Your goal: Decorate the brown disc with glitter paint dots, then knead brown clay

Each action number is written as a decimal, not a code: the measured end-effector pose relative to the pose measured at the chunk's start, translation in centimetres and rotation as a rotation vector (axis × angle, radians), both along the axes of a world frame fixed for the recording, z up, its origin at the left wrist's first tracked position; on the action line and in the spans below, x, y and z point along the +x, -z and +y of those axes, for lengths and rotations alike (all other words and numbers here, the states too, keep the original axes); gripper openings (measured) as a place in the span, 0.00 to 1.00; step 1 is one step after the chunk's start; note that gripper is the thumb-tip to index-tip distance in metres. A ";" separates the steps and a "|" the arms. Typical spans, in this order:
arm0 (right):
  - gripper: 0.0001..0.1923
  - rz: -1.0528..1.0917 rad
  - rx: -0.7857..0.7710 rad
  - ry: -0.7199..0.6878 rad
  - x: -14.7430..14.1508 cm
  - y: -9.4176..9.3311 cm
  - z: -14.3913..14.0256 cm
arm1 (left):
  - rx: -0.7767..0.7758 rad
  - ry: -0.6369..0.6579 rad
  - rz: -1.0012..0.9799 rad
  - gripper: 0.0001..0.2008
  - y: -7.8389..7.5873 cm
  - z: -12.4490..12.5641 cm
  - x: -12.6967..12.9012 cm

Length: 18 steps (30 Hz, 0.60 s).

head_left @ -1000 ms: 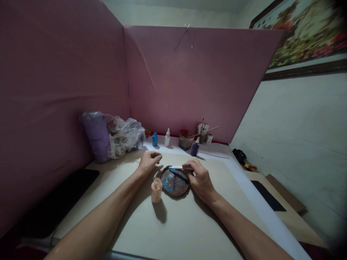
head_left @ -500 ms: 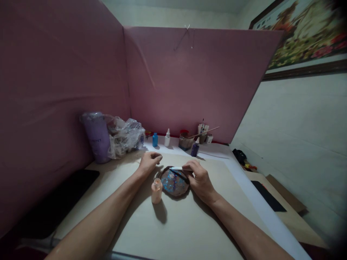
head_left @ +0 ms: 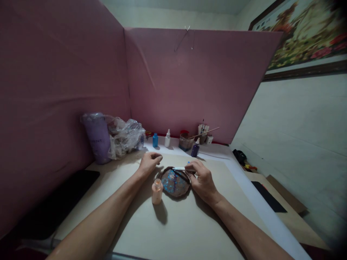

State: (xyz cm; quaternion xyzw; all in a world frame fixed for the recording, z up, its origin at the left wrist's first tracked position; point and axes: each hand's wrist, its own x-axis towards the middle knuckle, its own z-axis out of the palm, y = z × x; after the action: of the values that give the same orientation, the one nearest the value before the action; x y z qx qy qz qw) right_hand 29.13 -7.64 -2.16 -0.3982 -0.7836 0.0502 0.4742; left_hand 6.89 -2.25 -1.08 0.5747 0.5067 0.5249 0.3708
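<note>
Dish [head_left: 175,183] lies between the hands, small bottle [head_left: 157,191] just left of it
</note>
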 end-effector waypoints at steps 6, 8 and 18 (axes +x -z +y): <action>0.12 0.006 0.018 0.004 0.0 -0.1 -0.1 | 0.004 0.003 0.003 0.13 0.3 0.2 -0.1; 0.12 0.004 0.012 -0.003 0.0 -0.1 -0.2 | -0.006 0.005 0.001 0.13 0.4 0.2 -0.1; 0.13 0.014 0.026 -0.003 0.0 -0.2 -0.1 | 0.002 0.003 0.007 0.12 0.3 0.1 -0.1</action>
State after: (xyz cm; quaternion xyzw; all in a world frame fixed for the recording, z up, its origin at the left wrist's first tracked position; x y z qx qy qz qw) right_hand 29.12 -7.77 -1.98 -0.3907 -0.7813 0.0436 0.4848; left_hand 6.80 -2.13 -1.39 0.5776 0.5067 0.5227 0.3693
